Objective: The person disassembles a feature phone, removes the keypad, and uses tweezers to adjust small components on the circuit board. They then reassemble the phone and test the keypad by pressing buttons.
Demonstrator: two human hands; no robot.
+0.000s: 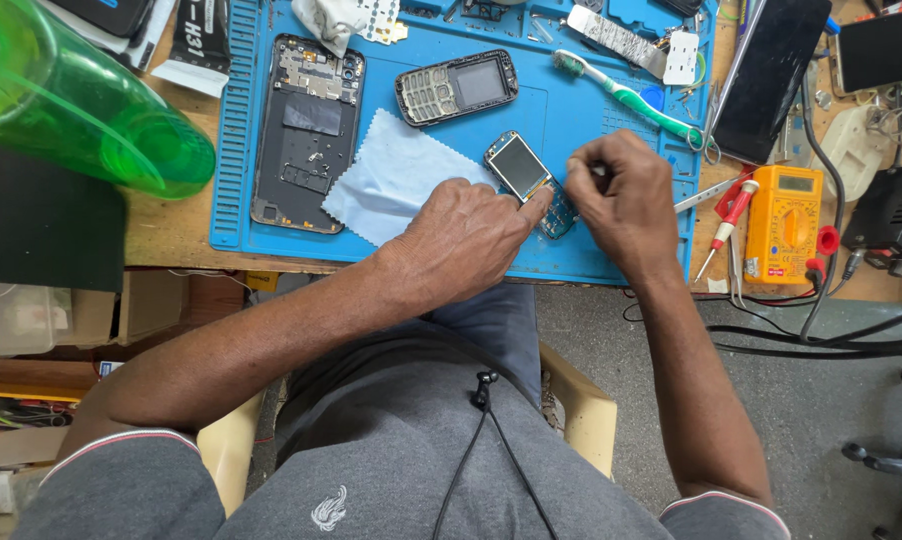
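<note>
The small phone board with screen [524,178] lies on the blue work mat [581,115], just right of the pale blue cloth [396,175]. The left hand [466,235] presses one fingertip on its lower edge. The right hand [621,195] is closed beside it, apparently pinching a small tool, though its fingers hide it.

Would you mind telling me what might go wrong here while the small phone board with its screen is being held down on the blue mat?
1. The left hand presses a fingertip right beside the small screen; slipping onto the glass might smudge or crack it.
2. The right hand covers the board's lower end, so a loosened part might drop unseen.
3. The green bottle lies tilted at the mat's left; any leak could reach the opened smartphone back.
</note>
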